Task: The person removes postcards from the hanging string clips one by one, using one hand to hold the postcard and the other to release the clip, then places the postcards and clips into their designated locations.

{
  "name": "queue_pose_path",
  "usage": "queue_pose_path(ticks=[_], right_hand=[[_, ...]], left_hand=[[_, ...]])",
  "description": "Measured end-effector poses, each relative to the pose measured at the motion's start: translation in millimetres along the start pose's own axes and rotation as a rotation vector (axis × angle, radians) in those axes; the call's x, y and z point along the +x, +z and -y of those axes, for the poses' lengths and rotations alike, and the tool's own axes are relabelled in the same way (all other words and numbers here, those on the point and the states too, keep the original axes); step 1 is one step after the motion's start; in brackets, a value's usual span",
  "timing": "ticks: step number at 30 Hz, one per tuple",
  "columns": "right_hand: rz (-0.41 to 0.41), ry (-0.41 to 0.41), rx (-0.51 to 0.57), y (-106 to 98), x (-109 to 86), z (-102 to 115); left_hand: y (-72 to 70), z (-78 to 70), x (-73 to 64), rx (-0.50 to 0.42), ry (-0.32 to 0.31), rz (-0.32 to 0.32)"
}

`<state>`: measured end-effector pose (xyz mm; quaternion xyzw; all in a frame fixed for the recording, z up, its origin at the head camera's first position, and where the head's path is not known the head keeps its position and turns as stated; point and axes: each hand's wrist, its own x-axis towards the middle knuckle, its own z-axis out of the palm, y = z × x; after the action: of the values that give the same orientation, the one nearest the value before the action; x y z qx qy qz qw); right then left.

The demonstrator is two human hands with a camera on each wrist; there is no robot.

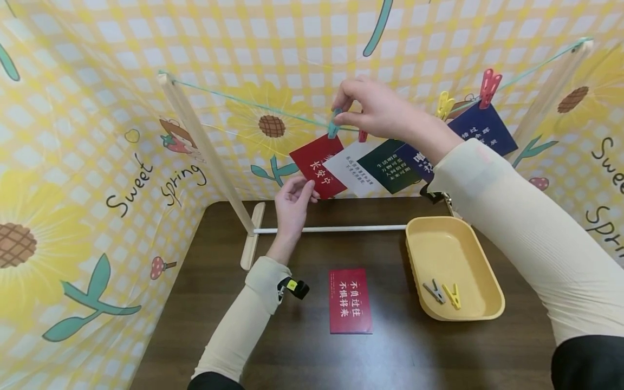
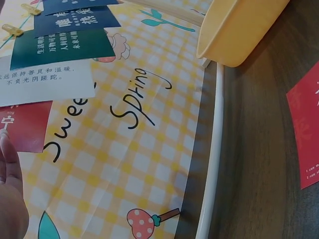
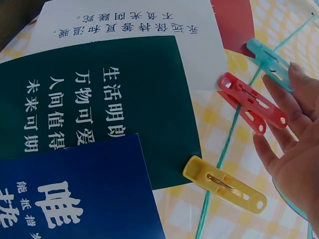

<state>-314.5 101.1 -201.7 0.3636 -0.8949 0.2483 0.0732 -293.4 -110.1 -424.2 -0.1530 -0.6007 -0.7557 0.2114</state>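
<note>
Right, flat red card [image 1: 350,314] on the table [image 1: 292,346], yellow basket [image 1: 453,244] beside it. Further out, my left hand [image 1: 291,205] pinches the hanging red card [image 1: 323,165] low; my right hand [image 1: 377,111] pinches the teal clip [image 1: 333,127] at its top edge, on the string [image 3: 230,133].

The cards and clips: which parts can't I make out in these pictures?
Head view: the right hand covers part of the red clip beside the turquoise clip.
Head view: the cream sleeve hides part of the blue card next to the green card.
Left wrist view: the left edge cuts off the red hanging card and left hand.
Right wrist view: the top edge cuts off that red card.
</note>
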Motion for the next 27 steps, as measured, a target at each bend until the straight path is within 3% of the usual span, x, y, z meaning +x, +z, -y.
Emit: queue_pose_path(ticks=[9, 27], right_hand=[[-0.151, -0.147, -0.03, 5.3, 1.8, -4.5], [-0.297, -0.164, -0.056, 4.7, -3.9, 6.0]], left_hand=[[-3.6, -3.2, -0.9, -0.023, -0.003, -0.02], [-23.1, -5.7, -2.5, -0.013, 0.011, -0.056]])
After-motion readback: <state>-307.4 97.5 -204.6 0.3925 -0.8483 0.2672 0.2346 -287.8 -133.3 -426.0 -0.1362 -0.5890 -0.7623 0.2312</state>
